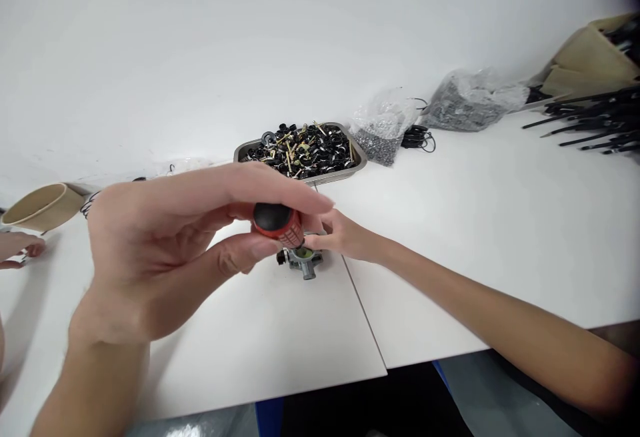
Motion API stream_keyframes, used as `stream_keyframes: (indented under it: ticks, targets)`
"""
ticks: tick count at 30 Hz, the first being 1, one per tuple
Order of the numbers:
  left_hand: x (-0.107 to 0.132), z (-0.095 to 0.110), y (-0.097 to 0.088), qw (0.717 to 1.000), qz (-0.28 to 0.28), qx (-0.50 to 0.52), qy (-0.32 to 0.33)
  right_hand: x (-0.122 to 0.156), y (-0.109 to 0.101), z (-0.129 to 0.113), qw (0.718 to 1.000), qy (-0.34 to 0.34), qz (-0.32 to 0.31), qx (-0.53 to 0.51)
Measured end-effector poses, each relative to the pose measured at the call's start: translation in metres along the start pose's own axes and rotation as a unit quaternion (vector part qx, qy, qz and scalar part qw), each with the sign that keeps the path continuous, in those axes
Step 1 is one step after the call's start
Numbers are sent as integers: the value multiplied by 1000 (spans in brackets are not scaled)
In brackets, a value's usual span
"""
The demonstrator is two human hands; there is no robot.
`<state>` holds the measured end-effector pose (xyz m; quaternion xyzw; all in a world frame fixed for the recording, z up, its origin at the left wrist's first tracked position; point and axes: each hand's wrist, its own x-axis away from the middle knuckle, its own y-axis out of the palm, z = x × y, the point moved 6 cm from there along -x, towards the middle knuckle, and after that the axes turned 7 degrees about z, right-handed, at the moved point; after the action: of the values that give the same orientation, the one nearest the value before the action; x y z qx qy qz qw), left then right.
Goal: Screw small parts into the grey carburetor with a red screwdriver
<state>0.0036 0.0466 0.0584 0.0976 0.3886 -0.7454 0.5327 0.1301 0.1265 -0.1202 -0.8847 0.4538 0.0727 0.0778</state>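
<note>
My left hand point(170, 250) is raised close to the camera, fingers and thumb pinched round the black-capped red handle of a screwdriver point(279, 225) that points down at a small grey metal part point(301, 261) on the white table. My right hand point(345, 237) reaches in from the lower right and holds that grey part at its right side; its fingers are largely hidden behind the screwdriver handle.
A metal tray point(357, 163) of small black and brass pieces sits behind the part. Two clear bags point(470, 103) of dark bits, black rods point(595, 127) and a cardboard box point(590, 57) lie at the right. A paper cup point(40, 205) and another person's hand point(17, 249) are at the left.
</note>
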Motion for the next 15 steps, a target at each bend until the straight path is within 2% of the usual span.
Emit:
stream_keyframes:
  ticks: [2, 5, 8, 10, 13, 15]
  targets:
    - [0, 0, 0, 1000, -12, -15, -24, 0, 0, 0, 1000, 3, 1, 3]
    - [-1, 8, 5, 999, -37, -37, 2, -1, 0, 0, 1000, 7, -7, 9]
    - [-1, 12, 4, 999, -4, -32, 38, -1, 1, -2, 1000, 2, -13, 15]
    - [-1, 6, 2, 1000, 9, -16, 17, -1, 0, -3, 1000, -2, -8, 16]
    - [-2, -1, 1, 1000, -18, -2, -14, -1, 0, -3, 1000, 1, -3, 14]
    - [-6, 2, 4, 999, -49, -1, 10, -1, 0, -2, 1000, 7, -1, 13]
